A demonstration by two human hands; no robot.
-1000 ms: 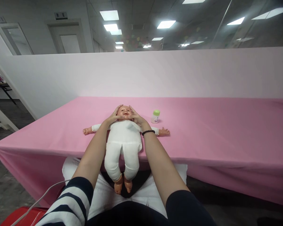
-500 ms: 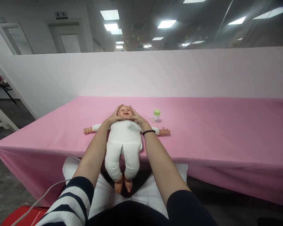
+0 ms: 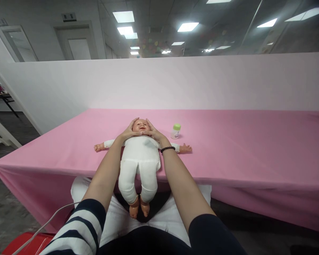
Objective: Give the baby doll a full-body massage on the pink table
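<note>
A baby doll (image 3: 140, 152) in a white suit lies on its back, its arms spread wide and its bare feet hanging over the table's front edge. My left hand (image 3: 130, 130) cups the left side of the doll's head, thumb laid along the chin. On the other side my right hand (image 3: 154, 132), with a dark bead bracelet (image 3: 167, 149) at the wrist, holds the head the same way. The two thumbs come together at the chin. Fingertips of both hands reach up beside the forehead; the back of the head is hidden.
A small bottle with a green cap (image 3: 176, 131) stands right of the doll's head. Pink cloth (image 3: 244, 148) covers the table, which meets a white wall (image 3: 202, 83) at the back. A thin cable (image 3: 51, 219) runs past my left sleeve, near a red seat (image 3: 26, 243).
</note>
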